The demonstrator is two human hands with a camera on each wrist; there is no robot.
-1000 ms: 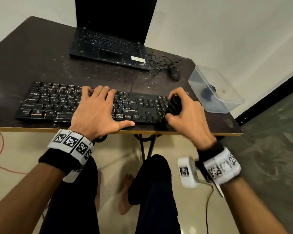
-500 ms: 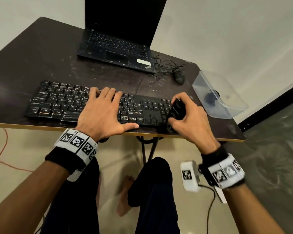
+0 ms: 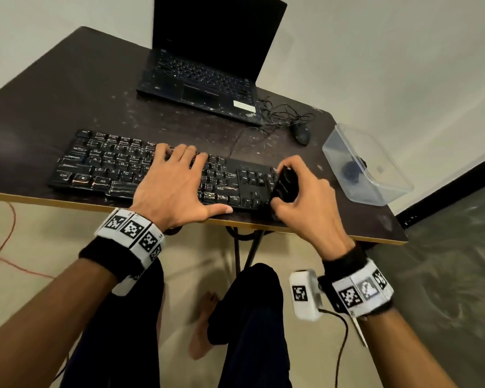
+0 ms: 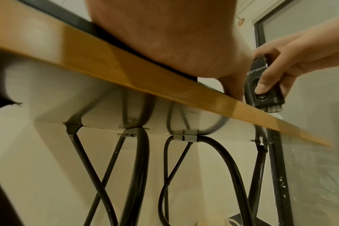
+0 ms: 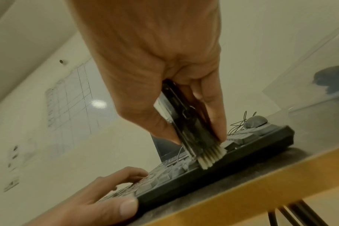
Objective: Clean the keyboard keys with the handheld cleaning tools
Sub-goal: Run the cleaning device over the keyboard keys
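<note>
Fingers of the left hand [image 3: 170, 189] lie flat on the keyboard [image 3: 101, 169]; the right hand [image 3: 305, 208] grips a brush [image 5: 192, 131] touching the keys.

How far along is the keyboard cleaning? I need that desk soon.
Done: nothing can be confirmed; pale smudges still show on the keyboard keys. In hand: the right hand grips the black brush, bristles down at the keyboard's right end by the front edge, while the left hand lies flat on the middle keys, steadying it. Left: apparently most of the keys, plus whatever tool sits in the clear container.
</note>
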